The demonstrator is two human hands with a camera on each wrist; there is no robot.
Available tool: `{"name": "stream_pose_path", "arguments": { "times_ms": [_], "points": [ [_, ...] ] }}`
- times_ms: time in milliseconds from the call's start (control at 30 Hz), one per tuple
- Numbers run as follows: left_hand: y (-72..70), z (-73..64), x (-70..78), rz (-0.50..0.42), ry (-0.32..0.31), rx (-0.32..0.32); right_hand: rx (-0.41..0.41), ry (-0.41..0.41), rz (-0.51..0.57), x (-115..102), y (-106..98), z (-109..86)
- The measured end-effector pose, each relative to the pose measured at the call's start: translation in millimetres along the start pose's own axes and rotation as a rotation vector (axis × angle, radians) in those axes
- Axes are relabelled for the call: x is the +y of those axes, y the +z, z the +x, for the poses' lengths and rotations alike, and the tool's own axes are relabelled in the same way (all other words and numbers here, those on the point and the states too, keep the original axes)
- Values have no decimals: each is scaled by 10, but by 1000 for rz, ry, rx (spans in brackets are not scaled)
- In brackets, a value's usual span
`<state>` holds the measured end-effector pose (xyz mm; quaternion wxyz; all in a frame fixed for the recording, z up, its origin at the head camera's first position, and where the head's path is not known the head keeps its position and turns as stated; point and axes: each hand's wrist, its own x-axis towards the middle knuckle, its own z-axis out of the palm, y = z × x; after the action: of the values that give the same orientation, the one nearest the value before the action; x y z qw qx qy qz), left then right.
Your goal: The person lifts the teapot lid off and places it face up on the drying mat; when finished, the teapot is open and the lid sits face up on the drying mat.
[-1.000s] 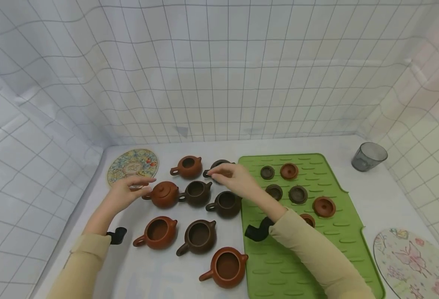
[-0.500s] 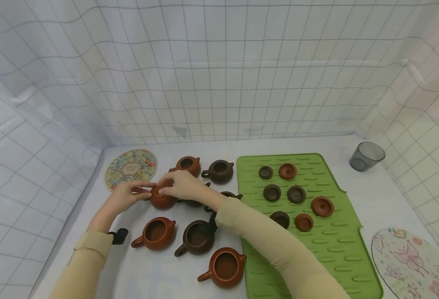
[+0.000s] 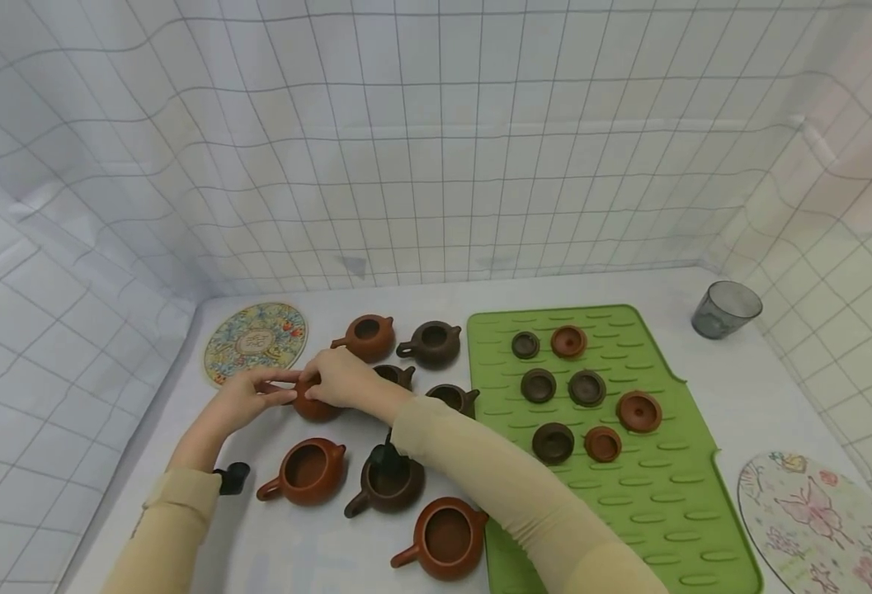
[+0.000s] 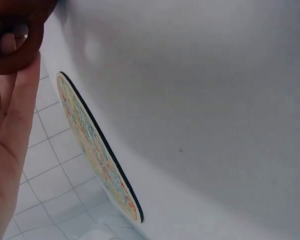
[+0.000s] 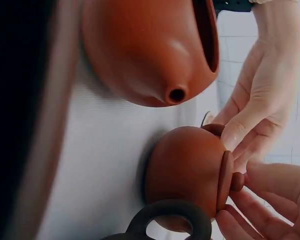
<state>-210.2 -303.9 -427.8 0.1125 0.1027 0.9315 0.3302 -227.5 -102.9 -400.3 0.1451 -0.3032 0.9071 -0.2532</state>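
Note:
A small reddish-brown clay teapot (image 3: 315, 407) stands at the left of the table, partly covered by both hands. My left hand (image 3: 237, 404) pinches its handle (image 4: 36, 44), and a finger shows through the loop in the left wrist view. From the other side my right hand (image 3: 346, 381) holds the lid's knob (image 5: 237, 181) between thumb and fingers. That lid (image 5: 224, 182) sits on the teapot's mouth in the right wrist view. Close by stands a lidless red teapot (image 3: 306, 472), its spout showing large in the right wrist view. A dark teapot (image 3: 398, 487) lies under my right wrist.
More lidless teapots stand around, such as a red one (image 3: 365, 337), a dark one (image 3: 436, 342) and a front red one (image 3: 446, 540). Several lids lie on a green mat (image 3: 629, 511). A grey cup (image 3: 725, 309), a patterned disc (image 3: 257, 338) and a butterfly-patterned disc (image 3: 814, 516) lie around the edges.
My right hand has come leftward from above the back dark teapot to the lidded red teapot and taken its lid's knob. My left hand has closed in slightly on the handle.

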Motion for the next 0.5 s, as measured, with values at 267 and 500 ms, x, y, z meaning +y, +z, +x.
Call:
{"name": "stream_pose_path", "arguments": {
  "times_ms": [267, 500],
  "points": [
    [7, 28, -21, -38, -11, -13, 43, 13, -82, 15, 38, 32],
    [5, 41, -44, -45, -6, -9, 86, 22, -106, 38, 63, 84]
  ]
}}
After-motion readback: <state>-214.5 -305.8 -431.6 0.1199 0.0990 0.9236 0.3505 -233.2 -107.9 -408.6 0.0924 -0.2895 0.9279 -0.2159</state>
